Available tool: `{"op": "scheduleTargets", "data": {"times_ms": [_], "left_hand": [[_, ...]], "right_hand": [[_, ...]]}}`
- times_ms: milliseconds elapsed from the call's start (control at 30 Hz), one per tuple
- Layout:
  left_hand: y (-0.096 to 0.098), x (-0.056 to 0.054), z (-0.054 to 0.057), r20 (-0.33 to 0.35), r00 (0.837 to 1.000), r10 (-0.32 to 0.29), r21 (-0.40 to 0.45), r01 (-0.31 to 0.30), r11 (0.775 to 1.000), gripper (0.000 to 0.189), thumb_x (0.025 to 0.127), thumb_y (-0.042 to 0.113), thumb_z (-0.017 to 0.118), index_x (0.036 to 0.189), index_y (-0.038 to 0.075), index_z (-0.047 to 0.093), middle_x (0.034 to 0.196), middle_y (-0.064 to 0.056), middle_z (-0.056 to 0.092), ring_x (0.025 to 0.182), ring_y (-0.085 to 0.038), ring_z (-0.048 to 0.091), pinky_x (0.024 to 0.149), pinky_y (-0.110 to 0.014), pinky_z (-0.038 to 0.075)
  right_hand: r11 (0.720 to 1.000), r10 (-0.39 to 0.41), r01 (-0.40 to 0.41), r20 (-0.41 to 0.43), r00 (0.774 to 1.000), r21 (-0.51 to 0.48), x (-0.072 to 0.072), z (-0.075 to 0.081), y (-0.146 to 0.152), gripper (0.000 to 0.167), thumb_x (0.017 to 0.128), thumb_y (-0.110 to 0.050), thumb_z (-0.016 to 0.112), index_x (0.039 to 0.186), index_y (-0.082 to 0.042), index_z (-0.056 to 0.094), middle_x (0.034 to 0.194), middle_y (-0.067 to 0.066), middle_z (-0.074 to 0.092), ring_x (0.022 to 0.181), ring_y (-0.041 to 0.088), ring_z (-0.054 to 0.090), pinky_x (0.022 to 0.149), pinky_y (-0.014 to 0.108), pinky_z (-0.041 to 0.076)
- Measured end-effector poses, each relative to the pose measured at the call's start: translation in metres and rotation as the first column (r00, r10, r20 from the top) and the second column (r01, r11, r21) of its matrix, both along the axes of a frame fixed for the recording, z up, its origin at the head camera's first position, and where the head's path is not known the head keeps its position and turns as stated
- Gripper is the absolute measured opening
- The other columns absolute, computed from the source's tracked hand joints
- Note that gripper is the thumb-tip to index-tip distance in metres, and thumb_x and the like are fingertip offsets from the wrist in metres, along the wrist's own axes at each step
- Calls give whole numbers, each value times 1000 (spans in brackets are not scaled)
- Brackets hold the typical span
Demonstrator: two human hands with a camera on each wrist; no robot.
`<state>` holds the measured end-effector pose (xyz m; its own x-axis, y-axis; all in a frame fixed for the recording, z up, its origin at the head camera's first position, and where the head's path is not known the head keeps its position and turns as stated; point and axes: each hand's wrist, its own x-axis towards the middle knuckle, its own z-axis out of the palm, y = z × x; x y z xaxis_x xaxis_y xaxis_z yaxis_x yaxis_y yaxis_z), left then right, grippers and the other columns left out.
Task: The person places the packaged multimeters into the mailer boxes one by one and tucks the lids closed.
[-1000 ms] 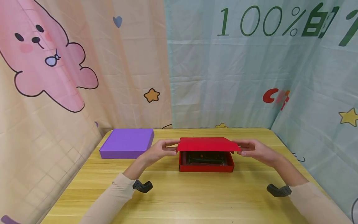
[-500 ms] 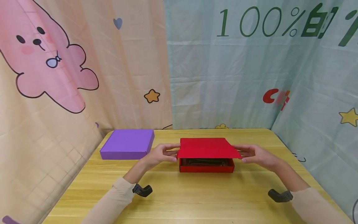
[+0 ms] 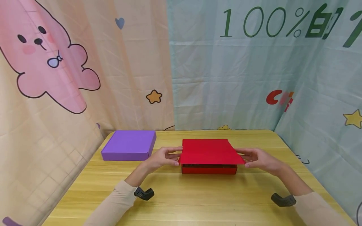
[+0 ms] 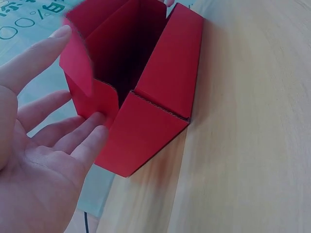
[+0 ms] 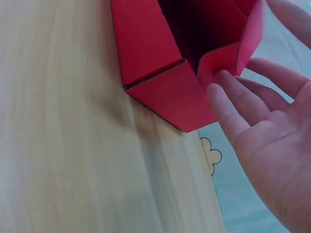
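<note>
A red cardboard box (image 3: 209,169) stands on the table, its lid (image 3: 210,151) tilted down and a narrow dark gap left along the front. My left hand (image 3: 160,158) is at the lid's left side. Its fingertips touch a side flap (image 4: 99,99), while the thumb reaches to the lid's front tab (image 4: 77,65). On the other side, my right hand (image 3: 261,160) has its fingers against the right side flap (image 5: 218,59). Fingers of both hands are mostly straight. The box's contents are hidden in the head view.
A purple box (image 3: 130,142) lies at the table's back left. The wooden table (image 3: 203,201) reaches back to printed curtains (image 3: 226,78). Each forearm carries a black wrist device (image 3: 144,193) near the sleeve.
The red lid has swung down towards the box front, both hands lowering with it. The black item seen inside earlier is now covered. The purple box has not moved.
</note>
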<state>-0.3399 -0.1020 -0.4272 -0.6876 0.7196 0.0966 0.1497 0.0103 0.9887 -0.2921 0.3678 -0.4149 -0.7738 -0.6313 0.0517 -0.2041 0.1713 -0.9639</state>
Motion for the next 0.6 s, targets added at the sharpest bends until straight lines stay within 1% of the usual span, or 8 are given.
{"op": "scheduleTargets", "data": {"times_ms": [67, 133, 200, 267, 333, 400, 500, 600], "left_hand": [[1, 0, -2, -18, 1000, 14, -21, -15, 1000, 66, 95, 7, 75, 153, -1, 46, 159, -15, 42, 144, -35, 42, 109, -40, 45], [2, 1, -4, -31, 999, 37, -38, -38, 999, 61, 97, 9, 73, 152, 0, 49, 158, -14, 45, 142, -34, 45, 110, -39, 44], [3, 2, -5, -43, 997, 64, -47, -66, 997, 56, 99, 11, 71, 151, 1, 51, 157, -13, 46, 140, -34, 48, 110, -39, 45], [4, 2, -6, -44, 995, 93, -48, -95, 994, 54, 100, 13, 70, 150, 2, 53, 157, -12, 46, 138, -33, 50, 109, -39, 45], [6, 3, -6, -38, 993, 116, -40, -117, 992, 53, 99, 13, 72, 148, 2, 54, 157, -12, 46, 137, -33, 52, 109, -39, 46], [7, 4, -7, -37, 990, 133, -41, -134, 990, 53, 98, 14, 73, 147, 2, 55, 156, -13, 47, 136, -33, 53, 108, -40, 47], [8, 4, -7, -36, 988, 151, -46, -153, 987, 54, 97, 16, 75, 147, 3, 56, 154, -13, 49, 134, -33, 55, 106, -39, 48], [10, 4, -8, -43, 985, 165, -56, -168, 984, 54, 97, 17, 75, 146, 4, 57, 153, -13, 50, 133, -33, 56, 104, -39, 50]], "right_hand": [[1000, -1, 1, 22, 1000, -11, 0, -2, -1, 67, 101, -3, 61, 158, 8, 29, 160, 33, 29, 133, 15, 55, 102, 55, 49], [1000, -18, 18, 25, 1000, -9, 1, -4, -2, 64, 102, -5, 59, 158, 7, 31, 160, 31, 32, 132, 17, 56, 101, 56, 49], [997, -68, 68, -4, 998, 27, 1, -6, -4, 60, 104, -9, 59, 158, 5, 35, 159, 29, 35, 131, 20, 57, 101, 52, 52], [987, -135, 139, -51, 989, 75, 1, -7, -6, 57, 105, -15, 60, 156, 2, 40, 157, 27, 40, 132, 24, 57, 100, 45, 54], [969, -206, 216, -89, 974, 119, 0, -8, -10, 55, 105, -20, 62, 154, -1, 46, 154, 24, 46, 132, 31, 55, 98, 39, 55], [950, -263, 276, -105, 959, 143, 0, -9, -13, 55, 103, -24, 66, 151, -2, 51, 151, 23, 50, 132, 36, 54, 97, 34, 54], [936, -312, 323, -98, 945, 138, 0, -9, -18, 58, 101, -24, 70, 149, 2, 52, 149, 24, 51, 130, 39, 55, 96, 31, 54], [935, -325, 333, -78, 942, 119, 0, -8, -21, 61, 99, -22, 73, 148, 5, 51, 149, 28, 50, 125, 37, 59, 95, 32, 55]]}}
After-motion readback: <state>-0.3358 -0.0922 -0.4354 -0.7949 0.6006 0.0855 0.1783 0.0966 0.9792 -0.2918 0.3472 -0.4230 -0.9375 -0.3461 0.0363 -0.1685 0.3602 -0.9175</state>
